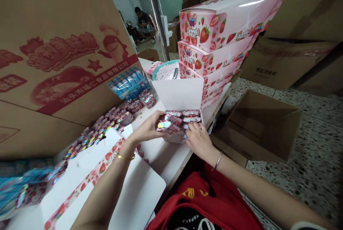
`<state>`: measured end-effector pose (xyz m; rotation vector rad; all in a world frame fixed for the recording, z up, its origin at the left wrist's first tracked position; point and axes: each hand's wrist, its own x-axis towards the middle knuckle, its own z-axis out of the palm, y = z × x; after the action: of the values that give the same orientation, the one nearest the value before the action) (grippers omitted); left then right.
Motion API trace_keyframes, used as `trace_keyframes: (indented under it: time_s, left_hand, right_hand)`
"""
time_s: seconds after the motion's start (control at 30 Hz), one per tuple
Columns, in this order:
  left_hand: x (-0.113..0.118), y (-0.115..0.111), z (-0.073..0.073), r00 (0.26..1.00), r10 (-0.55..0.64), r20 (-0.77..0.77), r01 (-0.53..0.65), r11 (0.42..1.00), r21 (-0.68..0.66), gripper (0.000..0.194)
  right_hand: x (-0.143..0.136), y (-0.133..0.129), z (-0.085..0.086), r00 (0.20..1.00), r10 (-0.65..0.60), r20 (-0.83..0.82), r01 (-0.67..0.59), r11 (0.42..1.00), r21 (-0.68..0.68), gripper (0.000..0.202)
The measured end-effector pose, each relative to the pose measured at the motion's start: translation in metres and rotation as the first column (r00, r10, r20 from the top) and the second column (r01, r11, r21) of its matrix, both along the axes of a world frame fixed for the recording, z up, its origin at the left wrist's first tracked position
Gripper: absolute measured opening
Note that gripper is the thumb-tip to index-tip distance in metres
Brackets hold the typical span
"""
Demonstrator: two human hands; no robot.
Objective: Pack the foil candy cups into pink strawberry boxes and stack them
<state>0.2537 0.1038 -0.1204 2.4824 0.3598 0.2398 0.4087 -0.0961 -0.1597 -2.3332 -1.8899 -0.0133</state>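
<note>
Head view: left hand is gripping shiny packets. Right hand, grip unclear, is reaching into a smooth, white-lidded box.

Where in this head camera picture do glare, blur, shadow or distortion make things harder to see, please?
Head view: white glare streaks the top strawberry box; the foil packets in the left hand shine and look slightly smeared; wide-angle stretch pulls the picture's edges outward; the blue packs at lower left look soft; shadow darkens the inside of the open carton.
</note>
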Motion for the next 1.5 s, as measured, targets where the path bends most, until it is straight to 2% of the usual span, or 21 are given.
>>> trace_keyframes:
  time_s: [0.07,0.2,0.3,0.43,0.57,0.67,0.73,0.8,0.9,1.0,1.07,1.13,1.17,1.27,1.33,1.37,1.4,1.43,1.5]
  left_hand:
    - [0.018,-0.013,0.002,0.990,-0.059,-0.125,0.077,0.987,0.144,0.058]
    - [0.037,-0.026,0.004,0.969,-0.033,-0.246,0.117,0.935,0.335,0.056]
    - [0.038,-0.034,0.002,0.960,-0.041,-0.276,0.139,0.928,0.346,0.060]
    - [0.032,-0.034,-0.015,0.959,-0.077,-0.274,0.159,0.944,0.290,0.067]
    - [0.027,-0.026,-0.033,0.961,-0.025,-0.277,0.133,0.915,0.381,0.076]
    - [0.023,-0.030,-0.038,0.962,-0.026,-0.273,0.156,0.871,0.466,0.074]
    - [0.020,-0.038,-0.037,0.967,-0.027,-0.255,0.159,0.843,0.513,0.064]
    - [0.017,-0.047,-0.034,0.965,-0.016,-0.261,0.160,0.825,0.542,0.042]
    - [0.015,-0.056,-0.030,0.951,0.068,-0.302,0.138,0.781,0.609,0.012]
    - [0.022,-0.061,-0.030,0.935,0.130,-0.330,0.134,0.732,0.667,0.012]
    - [0.028,-0.064,-0.033,0.933,0.114,-0.340,0.153,0.731,0.665,0.015]
    - [0.030,-0.067,-0.040,0.940,0.092,-0.329,0.151,0.752,0.641,0.019]
    - [0.028,-0.068,-0.044,0.947,0.090,-0.310,0.131,0.770,0.624,0.027]
    - [0.017,-0.063,-0.056,0.971,0.117,-0.207,0.008,0.852,0.523,0.071]
    - [0.011,-0.055,-0.062,0.977,0.169,-0.131,-0.113,0.929,0.353,0.097]
    - [0.009,-0.051,-0.065,0.970,0.220,-0.106,-0.192,0.956,0.220,0.106]
    - [0.009,-0.048,-0.067,0.953,0.284,-0.104,-0.279,0.958,0.060,0.112]
    - [0.009,-0.047,-0.070,0.929,0.347,-0.125,-0.361,0.926,-0.112,0.115]
    - [0.012,-0.051,-0.074,0.880,0.437,-0.187,-0.475,0.782,-0.403,0.112]
  right_hand:
    - [-0.002,-0.002,0.001,1.000,-0.028,-0.010,0.028,1.000,0.001,0.016]
    - [-0.003,-0.005,0.000,0.998,-0.061,-0.026,0.060,0.998,-0.011,0.014]
    - [-0.003,-0.004,-0.001,0.997,-0.070,-0.027,0.070,0.998,-0.009,0.012]
    - [-0.002,-0.004,-0.001,0.997,-0.063,-0.043,0.063,0.998,0.003,0.014]
    - [0.000,-0.004,-0.002,0.997,-0.051,-0.055,0.051,0.999,0.007,0.021]
    - [0.000,-0.004,-0.002,0.997,-0.046,-0.061,0.047,0.999,0.008,0.022]
    - [0.000,-0.004,-0.002,0.997,-0.051,-0.067,0.051,0.999,0.007,0.019]
    - [0.001,-0.004,-0.002,0.996,-0.052,-0.073,0.052,0.999,0.003,0.016]
    - [0.002,-0.004,-0.003,0.996,-0.042,-0.076,0.042,0.999,-0.003,0.016]
    - [0.003,-0.003,-0.004,0.997,-0.038,-0.074,0.038,0.999,-0.005,0.018]
    - [0.002,-0.002,-0.005,0.996,-0.043,-0.078,0.043,0.999,-0.005,0.018]
    - [0.001,-0.004,-0.006,0.994,-0.043,-0.096,0.044,0.999,0.010,0.018]
    - [0.001,-0.006,-0.007,0.993,-0.035,-0.112,0.040,0.998,0.039,0.021]
    - [0.005,-0.014,-0.015,0.982,-0.029,-0.186,0.073,0.969,0.235,0.050]
    - [0.012,-0.019,-0.024,0.951,-0.070,-0.301,0.187,0.905,0.383,0.073]
    - [0.016,-0.021,-0.029,0.921,-0.087,-0.381,0.254,0.873,0.417,0.081]
    - [0.019,-0.022,-0.035,0.882,-0.088,-0.463,0.307,0.853,0.422,0.086]
    - [0.023,-0.023,-0.040,0.842,-0.075,-0.535,0.333,0.851,0.405,0.089]
    - [0.027,-0.022,-0.050,0.783,-0.031,-0.621,0.316,0.881,0.353,0.089]
